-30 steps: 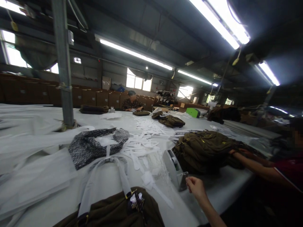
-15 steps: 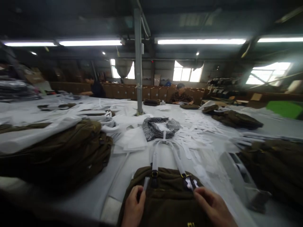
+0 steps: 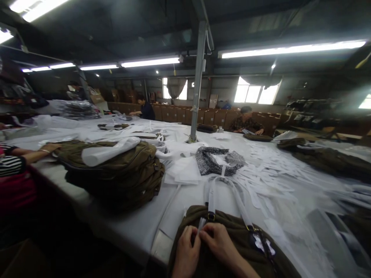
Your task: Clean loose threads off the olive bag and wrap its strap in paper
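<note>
We had a wide white table (image 3: 193, 193) before us, with a brown bag (image 3: 232, 220) lying at its near edge, its handles (image 3: 212, 197) wrapped in white. Our left hand (image 3: 187, 247) pinched a pale strip (image 3: 201, 224) above the bag; the fingertips of our right hand (image 3: 218, 241) met at the same strip, though we could not tell whether they gripped it.

Beyond the handles we saw a speckled cloth (image 3: 204, 164), with paper sheets (image 3: 185, 172) to its left and white scraps (image 3: 269, 170) spread to its right. A stack of brown bags (image 3: 116, 173) stood on our left, and a person in a striped sleeve (image 3: 11, 165) had a hand on it. A grey machine (image 3: 330, 235) sat blurred at our right.

A metal post (image 3: 198, 81) rose at the table's middle. Across from us another person (image 3: 246, 121) sat before a row of boxes (image 3: 174, 114), under bright windows (image 3: 257, 92) and long ceiling lamps (image 3: 292, 50).
</note>
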`<state>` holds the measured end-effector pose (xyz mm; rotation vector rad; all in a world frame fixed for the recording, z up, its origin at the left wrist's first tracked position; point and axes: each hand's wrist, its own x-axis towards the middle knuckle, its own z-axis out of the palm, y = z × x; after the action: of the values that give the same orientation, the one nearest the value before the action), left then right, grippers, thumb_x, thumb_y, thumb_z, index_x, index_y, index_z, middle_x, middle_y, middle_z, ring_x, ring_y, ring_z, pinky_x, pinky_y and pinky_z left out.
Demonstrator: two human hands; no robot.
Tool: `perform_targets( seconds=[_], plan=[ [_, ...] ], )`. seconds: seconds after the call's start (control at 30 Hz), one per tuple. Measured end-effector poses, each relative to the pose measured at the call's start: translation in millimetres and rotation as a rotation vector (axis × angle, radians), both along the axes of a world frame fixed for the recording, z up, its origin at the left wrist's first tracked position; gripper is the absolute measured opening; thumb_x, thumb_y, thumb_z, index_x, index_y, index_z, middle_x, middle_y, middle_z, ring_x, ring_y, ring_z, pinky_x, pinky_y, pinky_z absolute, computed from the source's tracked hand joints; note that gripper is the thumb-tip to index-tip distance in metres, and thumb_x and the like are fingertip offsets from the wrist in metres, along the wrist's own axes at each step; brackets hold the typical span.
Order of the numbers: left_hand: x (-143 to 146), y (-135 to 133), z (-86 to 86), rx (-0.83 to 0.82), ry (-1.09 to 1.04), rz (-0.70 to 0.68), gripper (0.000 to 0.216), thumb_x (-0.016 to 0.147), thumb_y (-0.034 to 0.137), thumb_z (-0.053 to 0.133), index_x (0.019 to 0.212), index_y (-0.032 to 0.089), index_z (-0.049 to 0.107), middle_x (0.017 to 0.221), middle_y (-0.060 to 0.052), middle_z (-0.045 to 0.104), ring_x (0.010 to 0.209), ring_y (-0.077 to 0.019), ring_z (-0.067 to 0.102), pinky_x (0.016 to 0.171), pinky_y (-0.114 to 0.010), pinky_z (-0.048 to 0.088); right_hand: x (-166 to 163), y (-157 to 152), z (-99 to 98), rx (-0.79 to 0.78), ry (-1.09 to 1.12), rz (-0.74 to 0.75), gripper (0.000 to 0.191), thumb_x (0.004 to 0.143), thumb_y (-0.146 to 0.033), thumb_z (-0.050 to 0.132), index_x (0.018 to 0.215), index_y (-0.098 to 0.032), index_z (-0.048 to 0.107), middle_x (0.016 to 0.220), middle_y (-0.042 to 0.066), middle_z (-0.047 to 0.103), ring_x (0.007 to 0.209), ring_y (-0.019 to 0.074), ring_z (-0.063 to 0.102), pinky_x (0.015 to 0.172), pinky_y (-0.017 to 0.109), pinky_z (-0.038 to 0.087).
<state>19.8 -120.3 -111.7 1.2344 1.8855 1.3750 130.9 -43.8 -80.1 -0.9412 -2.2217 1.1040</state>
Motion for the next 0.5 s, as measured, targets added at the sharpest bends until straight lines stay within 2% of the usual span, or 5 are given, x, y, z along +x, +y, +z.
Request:
perform_targets(
  seconds=[0.17, 0.33, 0.4, 0.5],
  plan=[
    [1, 0, 0.2, 0.02, -0.018, -0.007, 0.016, 0.084, 0.027, 0.037, 0.076, 0.02, 0.049, 0.078, -0.002, 0.054, 0.078, -0.0163, 0.055, 0.075, -0.028, 0.041, -4, 3, -2.6, 0.014, -0.051, -0.028, 0.023, 0.076, -0.027, 0.054, 0.066, -0.014, 0.07, 0.063, 0.002, 0.068, 0.061, 0.0158, 0.06, 0.057, 0.021, 0.039],
    [1, -1, -1.7, 0.017, -0.012, 0.002, 0.016, 0.084, 0.026, 0.037, 0.075, 0.019, 0.049, 0.078, -0.002, 0.054, 0.079, -0.0164, 0.055, 0.075, -0.028, 0.04, -7, 9, -9.2, -0.04, -0.102, -0.12, 0.023, 0.071, -0.03, 0.058, 0.061, -0.012, 0.069, 0.059, 0.004, 0.067, 0.059, 0.0165, 0.059, 0.053, 0.021, 0.038],
    [0, 0, -3.1, 0.017, -0.011, 0.009, 0.016, 0.084, 0.026, 0.037, 0.076, 0.019, 0.05, 0.078, -0.002, 0.055, 0.078, -0.0164, 0.055, 0.075, -0.028, 0.041, -7, 10, -10.3, -0.062, -0.107, -0.143, 0.02, 0.069, -0.029, 0.06, 0.067, -0.012, 0.07, 0.056, 0.002, 0.064, 0.055, 0.0149, 0.056, 0.05, 0.02, 0.035],
    [0, 1, -4.5, 0.024, 0.004, 0.016, 0.017, 0.084, 0.026, 0.037, 0.077, 0.019, 0.051, 0.078, -0.002, 0.055, 0.078, -0.0164, 0.056, 0.075, -0.028, 0.041, -7, 9, -11.4, -0.113, -0.069, -0.081, 0.02, 0.07, -0.028, 0.056, 0.066, -0.011, 0.066, 0.05, -0.002, 0.054, 0.048, 0.0107, 0.047, 0.046, 0.019, 0.029]
  ],
)
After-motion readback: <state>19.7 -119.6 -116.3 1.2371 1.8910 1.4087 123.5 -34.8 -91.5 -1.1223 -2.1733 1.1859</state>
